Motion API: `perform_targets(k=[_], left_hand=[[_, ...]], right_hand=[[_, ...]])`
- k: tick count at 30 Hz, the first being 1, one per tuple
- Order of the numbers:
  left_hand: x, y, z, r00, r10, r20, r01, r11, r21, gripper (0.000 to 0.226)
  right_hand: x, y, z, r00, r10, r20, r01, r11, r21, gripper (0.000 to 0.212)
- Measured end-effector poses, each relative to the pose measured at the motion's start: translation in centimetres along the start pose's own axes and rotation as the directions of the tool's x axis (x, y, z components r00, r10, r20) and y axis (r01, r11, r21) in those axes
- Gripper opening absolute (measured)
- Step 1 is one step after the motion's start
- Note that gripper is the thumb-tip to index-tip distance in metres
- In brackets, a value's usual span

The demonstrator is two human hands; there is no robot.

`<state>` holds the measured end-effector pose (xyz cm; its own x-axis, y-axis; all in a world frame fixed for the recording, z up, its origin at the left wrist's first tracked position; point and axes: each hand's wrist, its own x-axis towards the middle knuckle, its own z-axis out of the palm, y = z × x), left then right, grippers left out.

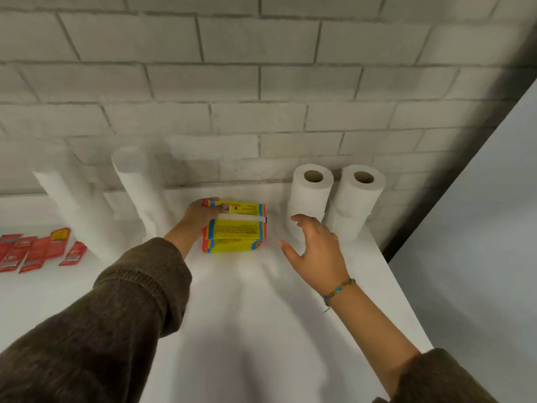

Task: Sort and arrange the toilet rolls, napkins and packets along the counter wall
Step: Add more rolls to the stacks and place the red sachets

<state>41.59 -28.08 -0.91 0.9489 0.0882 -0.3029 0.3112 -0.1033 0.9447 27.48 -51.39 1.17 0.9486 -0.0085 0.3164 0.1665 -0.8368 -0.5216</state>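
Though blur smears the two tall white rolls standing along the counter's back edge, both show as leaning; their tops can't be made out. Red packets at the counter's left edge are cut off by the frame, at least five showing, exact count unclear. Yellow packets lie stacked mid-counter near the back edge, two or three of them, layers hard to separate. Left hand grips the stack's far left corner, fingers curled onto its top, partly hidden by the stack. Right hand hovers just right of the stack, fingers spread, holding nothing; its fingertips overlap the nearer of two toilet rolls, contact can't be told. Both rolls stand upright, just beside each other, in the counter's back right corner against the brick wall. One beaded bracelet on the right wrist.
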Motion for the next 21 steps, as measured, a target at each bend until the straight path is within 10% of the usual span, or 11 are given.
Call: perform_targets(k=[13, 21], left_hand=[[3.3, -3.6, 0.6, 0.956, 0.285, -0.07, -0.205, 0.82, 0.535, 0.037], [-4.0, -1.8, 0.6, 0.869, 0.45, 0.206, -0.481, 0.673, 0.562, 0.02]], right_hand=[[3.3, 1.1, 1.5, 0.997, -0.068, 0.025, 0.071, 0.985, -0.157, 0.04], [3.5, -0.4, 0.9, 0.981, -0.095, 0.17, 0.117, 0.986, -0.123, 0.034]])
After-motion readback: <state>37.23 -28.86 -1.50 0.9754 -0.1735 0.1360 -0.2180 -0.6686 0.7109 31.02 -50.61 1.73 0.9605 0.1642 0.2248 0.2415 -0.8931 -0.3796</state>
